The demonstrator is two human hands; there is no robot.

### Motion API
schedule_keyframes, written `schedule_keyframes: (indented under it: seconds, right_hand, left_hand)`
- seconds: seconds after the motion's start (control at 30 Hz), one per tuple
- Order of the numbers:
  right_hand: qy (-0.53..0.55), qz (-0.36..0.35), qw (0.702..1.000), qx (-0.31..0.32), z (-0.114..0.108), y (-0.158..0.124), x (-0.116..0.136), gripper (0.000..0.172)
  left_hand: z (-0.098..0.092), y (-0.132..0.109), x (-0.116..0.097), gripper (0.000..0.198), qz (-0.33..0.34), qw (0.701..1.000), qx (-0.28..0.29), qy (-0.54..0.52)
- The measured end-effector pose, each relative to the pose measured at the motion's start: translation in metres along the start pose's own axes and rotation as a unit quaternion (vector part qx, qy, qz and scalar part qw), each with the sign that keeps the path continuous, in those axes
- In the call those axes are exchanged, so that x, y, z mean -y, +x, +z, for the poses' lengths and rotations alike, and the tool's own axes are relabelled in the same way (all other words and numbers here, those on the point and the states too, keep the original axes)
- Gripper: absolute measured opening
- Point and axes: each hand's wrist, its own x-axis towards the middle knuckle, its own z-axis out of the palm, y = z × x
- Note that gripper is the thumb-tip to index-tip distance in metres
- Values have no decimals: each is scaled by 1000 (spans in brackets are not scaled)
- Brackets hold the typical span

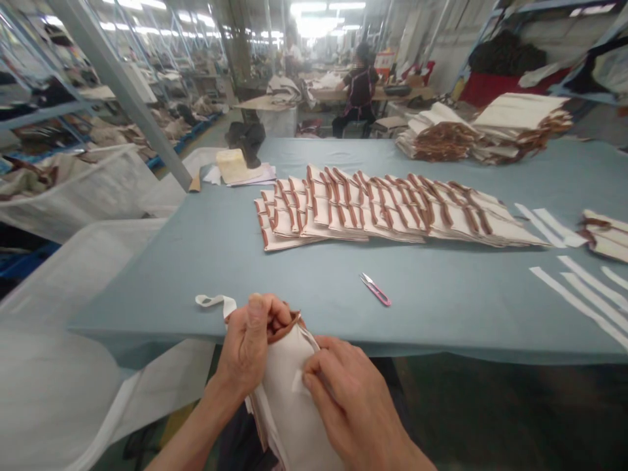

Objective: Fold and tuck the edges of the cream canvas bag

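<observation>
A cream fabric piece (289, 373) with brown edging hangs over the table's front edge, between my two hands. My left hand (250, 340) is closed around its brown-trimmed top end. A white strip (216, 302) sticks out to the left beside that hand and curls on the table. On the right side of the fabric, my right hand (343, 386) pinches at a small white bit (298, 381); whether this is a strip end or part of the fabric I cannot tell. Pink-handled thread snips (375, 290) lie on the table beyond my hands.
A long overlapping row of cream, brown-trimmed pieces (363, 206) crosses the blue-green table (186, 261). White strips (583, 294) lie at the right. Fabric stacks (520, 124) stand at the back right. White bins (63, 301) adjoin the left edge. A person (360, 88) sits farther back.
</observation>
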Motion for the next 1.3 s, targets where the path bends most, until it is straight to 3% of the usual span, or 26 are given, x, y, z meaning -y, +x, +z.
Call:
schedule_keyframes:
  seconds: [0.1, 0.3, 0.4, 0.63, 0.8, 1.03, 1.17, 1.3]
  right_hand:
    - [26, -7, 999, -20, 9, 4, -5, 19]
    - [172, 71, 983, 14, -13, 6, -28, 25]
    - [211, 118, 970, 5, -23, 5, -44, 31]
    - [245, 141, 959, 0, -24, -1, -59, 35]
    - [228, 120, 966, -1, -29, -2, -54, 33]
    - [188, 77, 979, -25, -40, -3, -41, 31]
    - [177, 68, 981, -43, -53, -4, -37, 33]
    - [169, 79, 981, -60, -71, -2, -35, 40]
  left_hand:
    - [-8, 2, -1, 86, -26, 999, 24, 25]
    - [-62, 36, -6, 98, -121, 971, 204, 35]
    - [-81, 58, 6, 97, -124, 952, 269, 72]
    - [-74, 71, 49, 91, -100, 959, 261, 41]
    - [-68, 60, 46, 88, -94, 961, 260, 18]
    - [-74, 32, 42, 73, -104, 965, 237, -24]
    - [-73, 27, 43, 85, -139, 950, 268, -82]
    - [-71, 26, 37, 85, -141, 945, 265, -133]
